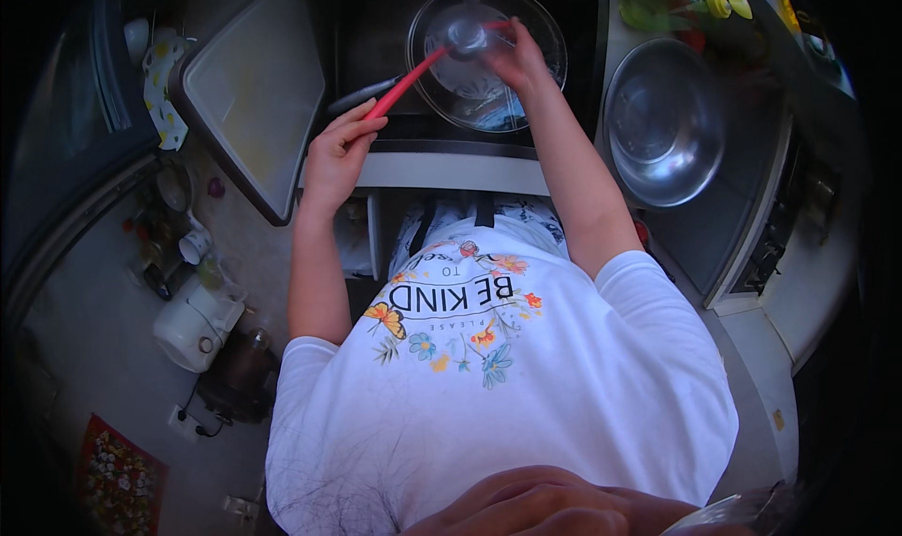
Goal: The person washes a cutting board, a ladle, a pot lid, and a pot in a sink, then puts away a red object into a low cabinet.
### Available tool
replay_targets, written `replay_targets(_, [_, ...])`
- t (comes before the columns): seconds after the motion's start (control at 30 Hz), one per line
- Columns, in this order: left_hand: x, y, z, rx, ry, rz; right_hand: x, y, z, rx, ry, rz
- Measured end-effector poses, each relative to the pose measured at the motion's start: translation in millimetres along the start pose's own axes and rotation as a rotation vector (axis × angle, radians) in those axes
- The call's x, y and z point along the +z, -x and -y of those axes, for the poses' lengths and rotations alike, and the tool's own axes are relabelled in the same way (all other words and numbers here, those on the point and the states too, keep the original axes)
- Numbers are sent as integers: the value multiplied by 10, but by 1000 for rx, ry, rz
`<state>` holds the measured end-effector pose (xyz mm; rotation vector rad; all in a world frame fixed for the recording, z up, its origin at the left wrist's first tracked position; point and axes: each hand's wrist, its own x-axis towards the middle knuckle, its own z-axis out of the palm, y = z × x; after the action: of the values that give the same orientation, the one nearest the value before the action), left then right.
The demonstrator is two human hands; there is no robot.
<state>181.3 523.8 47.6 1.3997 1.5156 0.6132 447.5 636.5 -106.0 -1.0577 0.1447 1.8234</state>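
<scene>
My left hand (342,148) is closed on the near end of a long red utensil handle (409,88). That handle slants up to a small shiny round piece (466,36) above a round glass-like lid or pan (486,113) on the black cooktop (380,14). Against a second short red part (497,24) are the fingertips of my right hand (518,57); blur hides whether they grip it. Whether both red parts belong to one utensil is unclear. A dark handle (363,95) lies just beyond my left fingers.
A large cutting board (261,92) with a dark rim lies left of the cooktop. To the right is a wide metal bowl (666,124). Yellow-capped bottles (726,5) stand farther back. The white counter edge (430,169) runs before my body; a white appliance (197,324) stands at left.
</scene>
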Motion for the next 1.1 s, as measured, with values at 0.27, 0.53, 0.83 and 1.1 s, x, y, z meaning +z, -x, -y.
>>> replay_targets(0.27, [348,-432,309,154,96,93,-465,-77,343,-67,-122,-274])
replay_targets(0.53, [719,-1298,487,-147,61,198,-474,179,684,-357,-121,-307])
replay_targets(0.83, [1060,-1486,339,-270,118,279,6,888,972,-649,-38,-116])
replay_targets(1.1, [696,-1346,330,-194,-242,205,48,867,689,-475,-95,-79])
